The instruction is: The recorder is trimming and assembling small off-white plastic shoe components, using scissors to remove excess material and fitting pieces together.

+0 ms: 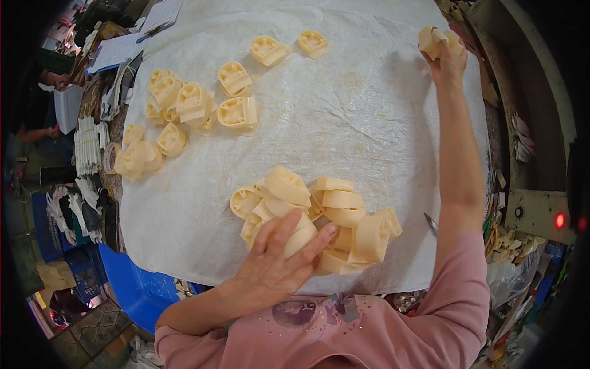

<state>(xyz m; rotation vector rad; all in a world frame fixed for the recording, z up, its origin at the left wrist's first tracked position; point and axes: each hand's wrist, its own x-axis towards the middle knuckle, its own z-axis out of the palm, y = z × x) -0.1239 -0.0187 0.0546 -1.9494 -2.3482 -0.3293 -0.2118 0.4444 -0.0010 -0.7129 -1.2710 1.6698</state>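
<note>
Cream plastic moulded parts lie in groups on a white cloth [344,117] over the table. My left hand [279,258] rests on the near pile of parts [326,215], its fingers curled over one cream part [299,238]. My right hand [445,58] is stretched out to the far right corner of the cloth and grips a cream part [431,40] there. Another cluster of parts [184,111] lies at the far left, and two single parts [289,48] sit near the far edge.
Papers and a clipboard [132,37] lie at the far left. A stack of white gloves [88,144] sits by the table's left edge. A blue bin [138,289] stands below at the near left. A machine frame with a red light [559,220] stands at the right.
</note>
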